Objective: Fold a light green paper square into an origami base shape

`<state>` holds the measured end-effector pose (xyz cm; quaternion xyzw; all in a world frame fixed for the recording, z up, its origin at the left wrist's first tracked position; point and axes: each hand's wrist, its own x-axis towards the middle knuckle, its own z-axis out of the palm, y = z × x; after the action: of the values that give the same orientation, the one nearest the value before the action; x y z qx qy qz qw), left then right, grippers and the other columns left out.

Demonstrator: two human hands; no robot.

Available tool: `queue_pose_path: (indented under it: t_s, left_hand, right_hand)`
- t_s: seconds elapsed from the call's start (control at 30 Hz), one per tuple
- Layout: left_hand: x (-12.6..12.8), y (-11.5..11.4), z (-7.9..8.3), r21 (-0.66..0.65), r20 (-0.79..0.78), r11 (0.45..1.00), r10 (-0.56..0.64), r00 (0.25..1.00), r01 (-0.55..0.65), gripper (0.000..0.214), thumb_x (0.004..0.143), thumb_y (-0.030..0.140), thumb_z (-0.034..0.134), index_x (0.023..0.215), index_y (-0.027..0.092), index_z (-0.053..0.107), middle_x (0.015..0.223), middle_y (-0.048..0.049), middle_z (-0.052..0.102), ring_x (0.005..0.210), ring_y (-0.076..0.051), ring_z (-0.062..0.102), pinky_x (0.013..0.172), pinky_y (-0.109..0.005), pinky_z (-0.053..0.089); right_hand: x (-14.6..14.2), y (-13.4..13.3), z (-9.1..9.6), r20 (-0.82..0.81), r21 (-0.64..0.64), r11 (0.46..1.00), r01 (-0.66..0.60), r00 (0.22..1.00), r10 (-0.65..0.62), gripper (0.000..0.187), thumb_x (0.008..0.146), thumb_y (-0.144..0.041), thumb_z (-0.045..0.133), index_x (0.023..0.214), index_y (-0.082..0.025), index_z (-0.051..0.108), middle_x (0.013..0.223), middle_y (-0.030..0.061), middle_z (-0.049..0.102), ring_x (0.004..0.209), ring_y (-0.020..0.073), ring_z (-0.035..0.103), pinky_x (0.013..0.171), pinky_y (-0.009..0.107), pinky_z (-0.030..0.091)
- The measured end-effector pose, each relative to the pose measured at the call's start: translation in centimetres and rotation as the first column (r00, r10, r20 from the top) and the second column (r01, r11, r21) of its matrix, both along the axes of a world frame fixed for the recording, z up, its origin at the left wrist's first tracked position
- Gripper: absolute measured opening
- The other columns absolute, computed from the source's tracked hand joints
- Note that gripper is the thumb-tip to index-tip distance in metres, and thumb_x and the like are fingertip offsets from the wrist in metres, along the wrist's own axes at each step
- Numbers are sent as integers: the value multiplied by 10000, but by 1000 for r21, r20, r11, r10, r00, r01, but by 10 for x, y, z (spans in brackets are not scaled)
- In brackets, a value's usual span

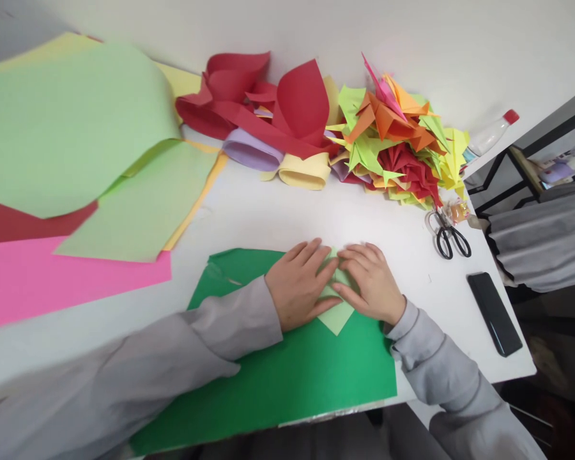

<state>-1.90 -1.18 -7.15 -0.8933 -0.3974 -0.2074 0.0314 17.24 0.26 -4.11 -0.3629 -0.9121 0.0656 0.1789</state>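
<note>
A small piece of light green paper (336, 317) lies on a dark green sheet (287, 383) at the front of the table, one corner pointing toward me. My left hand (303, 284) rests on its left side, fingers stretched out and pressing down. From the right, my right hand (371, 281) lies over the paper with its fingers extended, the fingertips of both hands close together. Much of the paper is hidden under the hands, so its folds are hard to make out.
Large light green sheets (67, 128) and a pink sheet (76, 281) lie at the left. Curled red paper (301, 102) and a pile of folded paper shapes (393, 134) stand along the wall. Black-handled scissors (453, 239), a black phone (494, 314) and a bottle (491, 134) are at the right.
</note>
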Motion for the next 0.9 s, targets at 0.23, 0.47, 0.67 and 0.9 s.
queue_pose_path:
  t_s: [0.23, 0.47, 0.67, 0.9]
  left_hand:
    - [1, 0, 2, -7, 5, 1000, -3, 1000, 3, 541, 844, 511, 512, 1163, 80, 579, 1178, -201, 579, 1177, -396, 477, 974, -525, 398]
    - [1, 0, 2, -15, 27, 1000, -18, 999, 18, 537, 847, 514, 503, 1179, 98, 575, 1170, -192, 585, 1185, -390, 463, 964, -538, 402]
    - [1, 0, 2, -11, 35, 1000, -17, 999, 17, 522, 874, 506, 454, 1151, 85, 589, 1156, -205, 589, 1176, -386, 469, 959, -537, 402]
    - [0, 0, 2, -10, 25, 1000, -18, 1000, 18, 519, 881, 502, 441, 1176, 99, 583, 1255, -206, 555, 1205, -380, 450, 965, -530, 398]
  right_hand:
    - [-6, 7, 1, 41, 44, 999, -14, 999, 12, 316, 884, -449, 510, 971, -165, 618, 1139, 111, 655, 1176, 262, 498, 1066, 492, 288]
    - [-10, 11, 2, 55, 65, 997, -38, 998, 35, 356, 890, -473, 489, 984, -159, 627, 1122, 112, 664, 1163, 263, 507, 1074, 500, 283]
    - [-11, 9, 4, 63, 92, 994, -60, 997, 54, 378, 908, -477, 452, 925, -148, 637, 1045, 114, 680, 1091, 250, 539, 1077, 495, 288]
    - [-10, 7, 4, 81, 99, 993, -64, 995, 56, 343, 902, -453, 468, 918, -156, 639, 1052, 114, 679, 1097, 257, 531, 1080, 504, 282]
